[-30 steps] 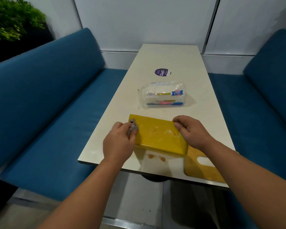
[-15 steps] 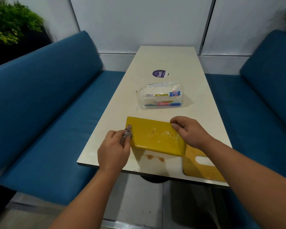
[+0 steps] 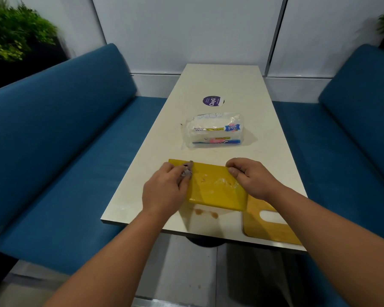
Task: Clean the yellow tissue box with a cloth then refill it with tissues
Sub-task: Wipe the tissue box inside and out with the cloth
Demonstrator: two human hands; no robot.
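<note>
The yellow tissue box (image 3: 213, 189) lies flat near the table's front edge, with brown smears and a wet sheen on its top face. My left hand (image 3: 164, 191) covers the box's left end and is closed on a small grey cloth (image 3: 187, 170) pressed against the top. My right hand (image 3: 251, 178) grips the box's right end and holds it steady. The box's yellow lid (image 3: 266, 231), with an oval slot, lies at the front right edge under my right forearm. A plastic-wrapped pack of tissues (image 3: 214, 130) sits just beyond the box.
The cream table (image 3: 226, 85) is long and narrow, with blue benches on both sides. A round purple sticker (image 3: 212, 100) lies past the tissue pack. Two brown stains (image 3: 205, 212) mark the tabletop in front of the box. Plants stand at the upper left and upper right.
My left hand with the cloth slid off the box's left edge, then came back onto the top near the far left corner. My right hand stayed on the right end.
</note>
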